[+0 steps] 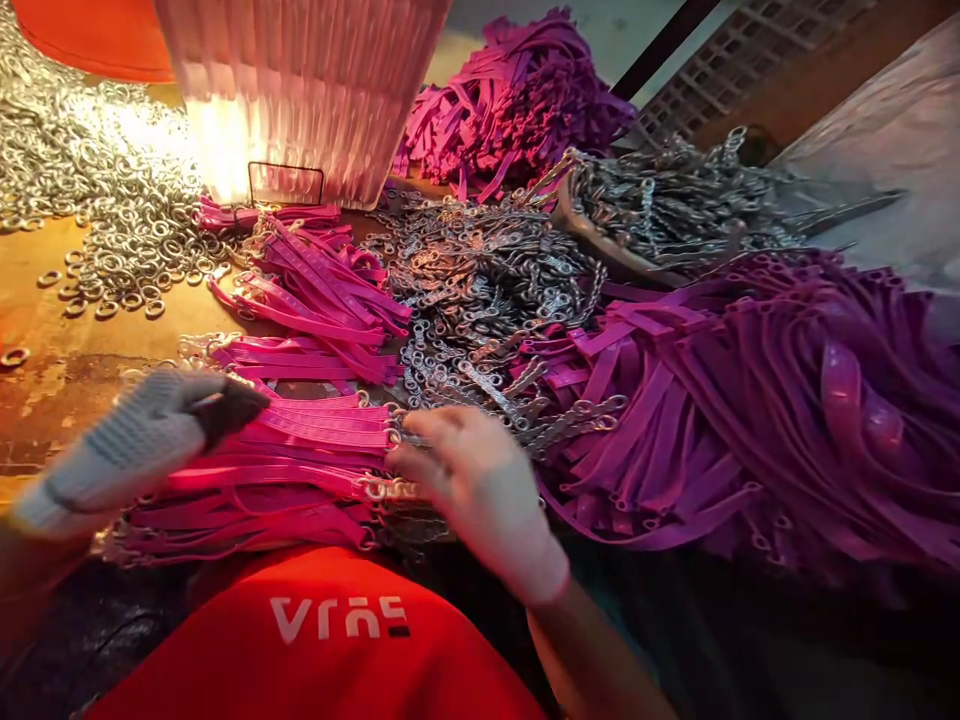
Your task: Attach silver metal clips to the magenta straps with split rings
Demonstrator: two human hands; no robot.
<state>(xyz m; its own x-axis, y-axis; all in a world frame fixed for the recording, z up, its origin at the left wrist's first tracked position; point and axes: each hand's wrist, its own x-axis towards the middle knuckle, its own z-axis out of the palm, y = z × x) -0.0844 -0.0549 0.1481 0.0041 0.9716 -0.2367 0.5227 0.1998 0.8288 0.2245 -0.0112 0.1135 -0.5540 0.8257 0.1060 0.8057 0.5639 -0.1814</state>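
Observation:
My left hand (161,430), in a white glove with dark fingertips, is closed over the left part of the pink straps (322,425); what its fingers hold, if anything, is hidden. My right hand (480,485), in a pale glove, has its fingers somewhat apart at the right ends of those straps, beside small metal rings (394,488). The straps lie side by side in front of me. Behind my right hand is a heap of metal chain pieces (487,270).
Loose metal rings (135,220) spread over the table (45,420) at the back left, near a ribbed translucent panel (300,90). Purple straps (750,400) are heaped at the right, more purple straps (517,100) at the back. A container (592,235) holds twisted metal pieces (697,200).

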